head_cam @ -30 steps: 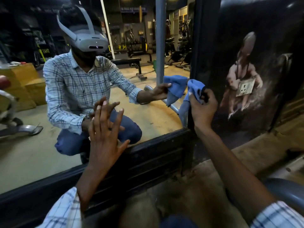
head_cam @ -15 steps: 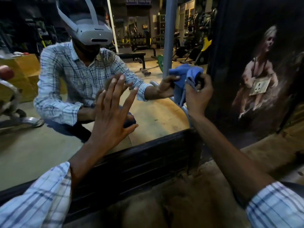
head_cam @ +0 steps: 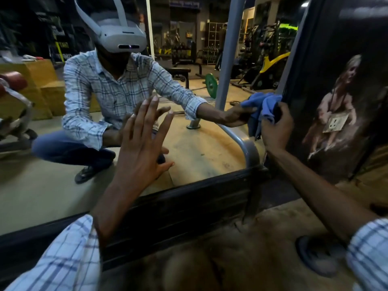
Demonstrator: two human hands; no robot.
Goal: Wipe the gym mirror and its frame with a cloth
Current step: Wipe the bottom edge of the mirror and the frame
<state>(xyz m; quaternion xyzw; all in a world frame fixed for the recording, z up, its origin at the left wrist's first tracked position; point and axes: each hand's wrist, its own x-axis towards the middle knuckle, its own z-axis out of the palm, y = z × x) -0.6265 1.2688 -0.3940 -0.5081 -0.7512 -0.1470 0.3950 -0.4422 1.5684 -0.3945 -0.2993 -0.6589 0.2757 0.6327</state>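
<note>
Gym mirror (head_cam: 199, 148) glass reflective; frame (head_cam: 189, 199) black, ribbed. Left hand (head_cam: 142, 143) pressed flat on glass, fingers spread. Right hand (head_cam: 277, 128) gripped bunched blue cloth (head_cam: 265, 106) at frame's right edge.

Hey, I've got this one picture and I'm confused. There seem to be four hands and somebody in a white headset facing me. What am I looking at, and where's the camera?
There is no machine here, only one person. The camera sits on that person's head and looks forward and down, so the two arms reaching in from the bottom are their own. They crouch in front of a gym mirror. The figure opposite, wearing the white headset, is their own reflection, and the extra hands are reflections too. The left hand is flat against the glass, fingers spread. The right hand grips a blue cloth at the mirror's right edge, against the dark frame that also runs along the bottom. To the right of the mirror is a dark poster.
</note>
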